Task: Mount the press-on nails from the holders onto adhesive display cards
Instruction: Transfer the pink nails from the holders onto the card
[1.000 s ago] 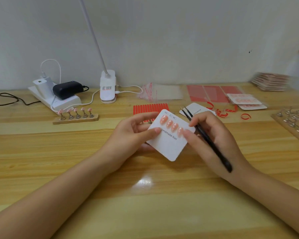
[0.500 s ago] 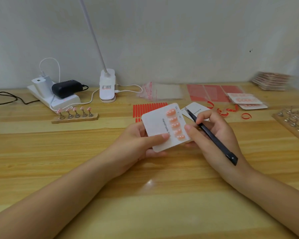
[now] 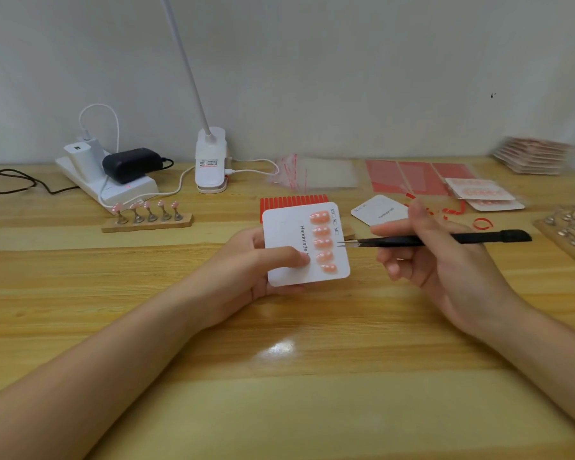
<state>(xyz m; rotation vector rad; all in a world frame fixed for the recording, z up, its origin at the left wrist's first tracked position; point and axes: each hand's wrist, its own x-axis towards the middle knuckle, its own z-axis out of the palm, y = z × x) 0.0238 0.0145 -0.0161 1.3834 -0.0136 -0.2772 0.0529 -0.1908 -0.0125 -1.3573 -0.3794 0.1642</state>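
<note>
A pale wooden table (image 3: 279,376) is seen from above, set against a plain grey-white wall. Near the middle, a white display card (image 3: 286,237) printed "Handmade" is held up off the table by the left hand (image 3: 246,270), with the thumb pressed across its face and the fingers curled behind it. Five peach press-on nails (image 3: 322,242) are stuck in a column along the card's right edge. Black tweezers (image 3: 439,240) are gripped in the right hand (image 3: 445,260), lying level, with the metal tips just beside the card's right edge, close to the middle nail.

At the far left, a wooden holder strip (image 3: 146,223) is set with five small stands, each topped by a pink nail. Behind it a white power strip (image 3: 127,190) with plugged-in chargers is placed, and a white clip lamp base (image 3: 210,161) stands beside it. A second blank card (image 3: 379,210) lies behind the right hand. Red adhesive strips (image 3: 292,200) are partly hidden behind the held card. Further back, clear bags (image 3: 316,174), red sheets (image 3: 412,175) and finished cards (image 3: 478,190) are laid out, somewhat blurred. Another holder board (image 3: 571,230) is cut off at the right edge.
</note>
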